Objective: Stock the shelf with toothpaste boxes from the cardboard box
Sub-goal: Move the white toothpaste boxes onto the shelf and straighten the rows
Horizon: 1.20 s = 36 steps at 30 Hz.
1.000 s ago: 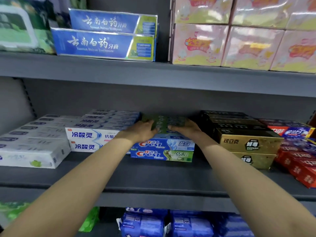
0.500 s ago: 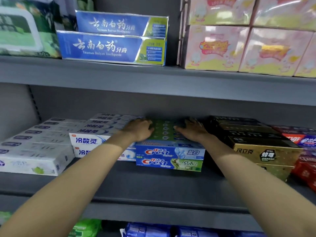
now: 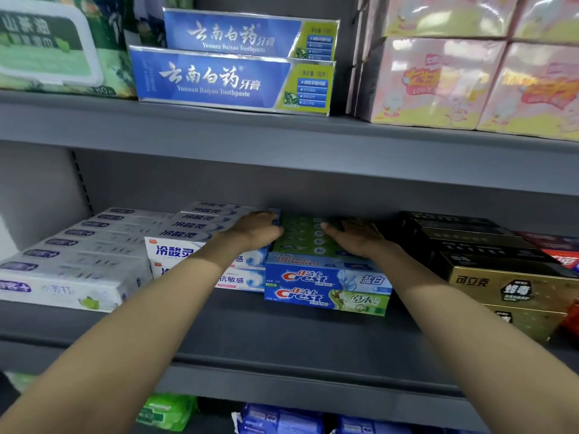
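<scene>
Green Crest boxes [image 3: 308,238] under both flat hands [image 3: 258,228] [image 3: 357,238], wedged between white boxes [image 3: 200,225] and black-gold boxes [image 3: 470,242]

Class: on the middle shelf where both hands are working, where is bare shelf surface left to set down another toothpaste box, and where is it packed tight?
Free: the bare front strip of the middle shelf, ahead of the Crest boxes. Crowded: behind it, white boxes, Crest stack and gold boxes sit side by side, with the left hand and right hand on the green boxes.

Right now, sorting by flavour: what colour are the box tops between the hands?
Green toothpaste box tops, with white round marks; head view.
</scene>
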Tool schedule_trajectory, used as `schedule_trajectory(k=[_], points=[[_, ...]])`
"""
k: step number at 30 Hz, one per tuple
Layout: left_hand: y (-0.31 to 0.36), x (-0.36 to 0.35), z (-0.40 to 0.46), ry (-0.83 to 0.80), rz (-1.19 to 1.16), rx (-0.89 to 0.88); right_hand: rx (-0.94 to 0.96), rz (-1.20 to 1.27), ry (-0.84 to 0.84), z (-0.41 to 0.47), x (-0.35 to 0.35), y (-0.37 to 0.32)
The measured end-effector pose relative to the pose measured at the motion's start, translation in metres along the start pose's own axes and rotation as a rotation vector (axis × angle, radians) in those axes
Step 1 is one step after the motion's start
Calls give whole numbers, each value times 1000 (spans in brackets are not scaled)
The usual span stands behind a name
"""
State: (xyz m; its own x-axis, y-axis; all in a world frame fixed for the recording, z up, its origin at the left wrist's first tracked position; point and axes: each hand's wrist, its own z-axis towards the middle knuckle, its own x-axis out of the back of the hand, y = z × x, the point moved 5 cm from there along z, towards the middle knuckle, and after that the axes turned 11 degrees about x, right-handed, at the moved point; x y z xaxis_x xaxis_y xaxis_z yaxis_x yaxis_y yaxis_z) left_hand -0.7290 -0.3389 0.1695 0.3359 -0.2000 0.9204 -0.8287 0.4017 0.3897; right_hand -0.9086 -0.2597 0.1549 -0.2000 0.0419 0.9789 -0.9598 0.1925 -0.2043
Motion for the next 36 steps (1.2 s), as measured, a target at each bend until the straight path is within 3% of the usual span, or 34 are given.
schedule_trajectory(k=[5, 11, 17, 22, 28, 32, 36], points=[[-2, 8, -18, 123, -2, -85, 44, 29, 72, -32, -4, -12], [-4, -5, -43, 110, 183, -215, 44, -41, -61, -46, -20, -22], [0, -9, -47, 117, 256, -213, 60, 1, -42, -47, -19, -23], [27, -9, -63, 197, 184, -238, 145, 196, 186, -65, 2, -26], [69, -22, -76, 173, 192, -129, 195, 140, 165, -83, 7, -17], [98, -22, -92, 241, 170, -86, 219, 160, 372, -110, 31, -1], [142, -24, -109, 266, 83, -184, 173, 151, 605, -161, 62, 31]])
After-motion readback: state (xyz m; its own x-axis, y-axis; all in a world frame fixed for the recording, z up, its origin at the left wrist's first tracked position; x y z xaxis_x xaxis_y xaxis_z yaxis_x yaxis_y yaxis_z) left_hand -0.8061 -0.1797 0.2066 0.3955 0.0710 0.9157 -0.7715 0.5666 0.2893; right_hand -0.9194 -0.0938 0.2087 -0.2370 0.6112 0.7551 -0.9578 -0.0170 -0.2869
